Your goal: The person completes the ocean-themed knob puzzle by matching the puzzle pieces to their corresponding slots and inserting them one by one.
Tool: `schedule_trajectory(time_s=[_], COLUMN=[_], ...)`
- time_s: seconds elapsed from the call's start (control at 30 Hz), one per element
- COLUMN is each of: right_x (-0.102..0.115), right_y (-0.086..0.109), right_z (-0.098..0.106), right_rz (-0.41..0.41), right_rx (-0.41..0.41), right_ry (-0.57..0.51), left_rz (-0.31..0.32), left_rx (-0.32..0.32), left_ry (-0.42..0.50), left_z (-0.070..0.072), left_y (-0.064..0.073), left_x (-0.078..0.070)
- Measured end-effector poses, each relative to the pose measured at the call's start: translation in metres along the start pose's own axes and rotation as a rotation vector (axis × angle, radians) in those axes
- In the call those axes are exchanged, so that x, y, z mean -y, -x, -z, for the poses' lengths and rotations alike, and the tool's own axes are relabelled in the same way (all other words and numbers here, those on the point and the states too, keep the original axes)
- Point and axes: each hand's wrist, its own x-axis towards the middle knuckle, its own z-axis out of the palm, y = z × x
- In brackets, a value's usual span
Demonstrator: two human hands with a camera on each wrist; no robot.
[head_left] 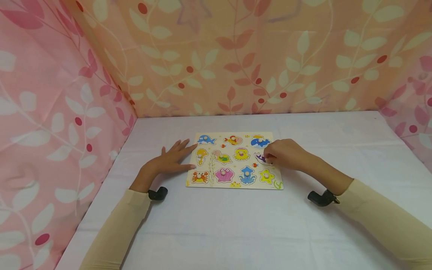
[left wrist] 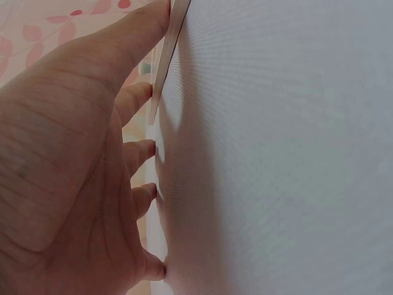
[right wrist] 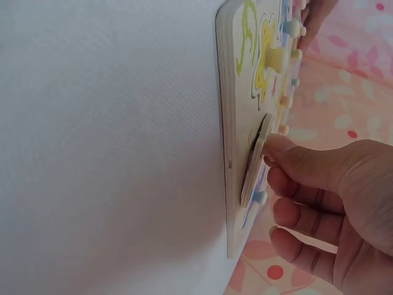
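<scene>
A wooden knob puzzle board point(head_left: 276, 174) with colourful sea animals lies flat on the white cloth. At its right side my right hand point(head_left: 287, 153) pinches a purple sea-animal puzzle piece point(head_left: 260, 158), partly hidden by the fingers. The right wrist view shows this piece as a thin wooden slab point(right wrist: 253, 169), slightly raised and tilted over the board; thumb and fingertips cover its knob. My left hand point(head_left: 170, 159) lies spread at the board's left edge, its thumb and a finger touching the edge. The left wrist view shows its fingers point(left wrist: 140, 150) extended over the cloth.
Other pieces with knobs sit in the board, including a crab point(head_left: 200, 177), a pink shell point(head_left: 224, 175), a blue squid point(head_left: 247, 176) and a yellow starfish point(head_left: 266, 176). A leaf-patterned curtain point(head_left: 216, 86) stands behind the white table point(head_left: 216, 228).
</scene>
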Motion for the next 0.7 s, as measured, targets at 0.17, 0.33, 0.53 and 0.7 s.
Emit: schedule_trajectory(time_s=[0.17, 0.33, 0.53, 0.7], right_x=[0.001, -0.001, -0.004, -0.006], right_y=[-0.002, -0.005, -0.002, -0.001], right_z=[-0.001, -0.003, -0.007, -0.010], right_rz=[-0.003, -0.006, -0.032, -0.059], right_rx=[-0.004, -0.005, -0.010, -0.031], right_ry=[-0.017, -0.030, -0.061, -0.087], left_rz=[0.002, 0.004, 0.001, -0.010], left_rx=[0.001, 0.000, 0.012, 0.021], left_ry=[0.004, -0.001, -0.013, -0.019], left_z=[-0.001, -0.003, -0.003, 0.003], left_y=[0.000, -0.001, -0.001, 0.000], left_x=[0.000, 0.001, -0.001, -0.003])
